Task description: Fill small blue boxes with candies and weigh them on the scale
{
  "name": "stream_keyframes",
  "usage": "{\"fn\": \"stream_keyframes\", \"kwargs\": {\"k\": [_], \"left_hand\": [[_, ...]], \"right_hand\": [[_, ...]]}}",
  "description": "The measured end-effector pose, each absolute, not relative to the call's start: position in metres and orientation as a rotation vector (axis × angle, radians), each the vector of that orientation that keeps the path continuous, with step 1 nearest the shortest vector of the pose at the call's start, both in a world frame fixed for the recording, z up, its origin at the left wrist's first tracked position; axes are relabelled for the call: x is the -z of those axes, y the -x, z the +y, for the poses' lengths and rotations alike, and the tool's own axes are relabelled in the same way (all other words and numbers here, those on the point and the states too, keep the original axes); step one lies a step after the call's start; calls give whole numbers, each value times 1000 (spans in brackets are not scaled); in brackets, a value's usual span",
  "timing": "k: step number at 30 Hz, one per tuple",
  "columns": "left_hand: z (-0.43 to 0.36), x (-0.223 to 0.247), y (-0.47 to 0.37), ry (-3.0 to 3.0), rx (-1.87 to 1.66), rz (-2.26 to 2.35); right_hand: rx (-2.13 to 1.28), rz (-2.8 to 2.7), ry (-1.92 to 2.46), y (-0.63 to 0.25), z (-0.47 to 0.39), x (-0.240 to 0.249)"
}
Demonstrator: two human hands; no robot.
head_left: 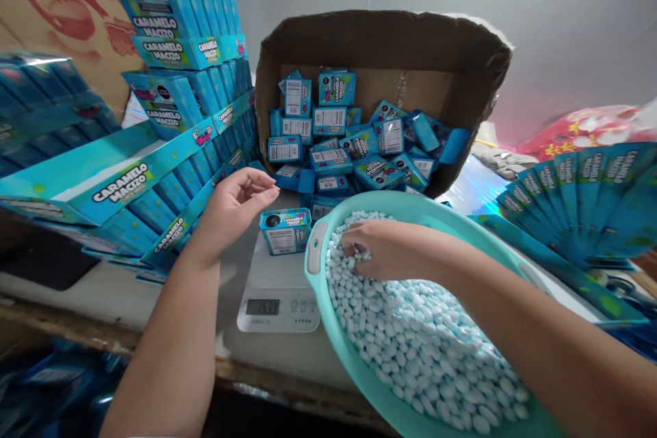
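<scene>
My right hand (367, 246) is down in a turquoise tub (314, 267), its curled fingers gripping several pale blue candies. Loose candies (436, 356) of the same kind fill much of the tub. My left hand (239, 202) is raised just left of a small blue candy box (285, 231), apart from it. Its thumb and forefinger come together in a pinch; whatever they hold, if anything, is too small to make out. The box stands upright on a white kitchen scale (280, 294) whose display is lit with digits. A dark round spot, perhaps an opening, shows on the box's top.
Behind the scale, a cardboard carton (384, 41) on its side holds many blue candy boxes (331, 161). Stacked display trays (123, 185) of blue packs rise at the left. Fanned blue cartons (580, 198) stand at the right. The table's front edge (267, 373) runs below the scale.
</scene>
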State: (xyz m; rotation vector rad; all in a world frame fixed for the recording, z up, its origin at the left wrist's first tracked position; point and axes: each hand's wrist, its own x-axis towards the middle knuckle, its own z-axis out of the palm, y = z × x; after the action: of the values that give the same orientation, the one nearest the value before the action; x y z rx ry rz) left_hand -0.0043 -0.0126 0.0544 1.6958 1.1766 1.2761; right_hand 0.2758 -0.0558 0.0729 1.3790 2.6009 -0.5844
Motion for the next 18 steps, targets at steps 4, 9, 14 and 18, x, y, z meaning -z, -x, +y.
{"fn": "stream_keyframes", "kwargs": {"k": [4, 9, 14, 18], "left_hand": [[-6, -51, 3, -1622, -1398, 1239], [-4, -52, 4, -1598, -1439, 1257], [-4, -51, 3, -1600, -1483, 1243], [-7, -53, 6, -1632, -1405, 1241]], "right_hand": [[592, 2627, -1403, -276, -56, -74], [574, 2671, -1433, -278, -57, -81], [543, 2723, -1498, -282, -57, -91], [514, 2740, -1525, -284, -54, -95]]}}
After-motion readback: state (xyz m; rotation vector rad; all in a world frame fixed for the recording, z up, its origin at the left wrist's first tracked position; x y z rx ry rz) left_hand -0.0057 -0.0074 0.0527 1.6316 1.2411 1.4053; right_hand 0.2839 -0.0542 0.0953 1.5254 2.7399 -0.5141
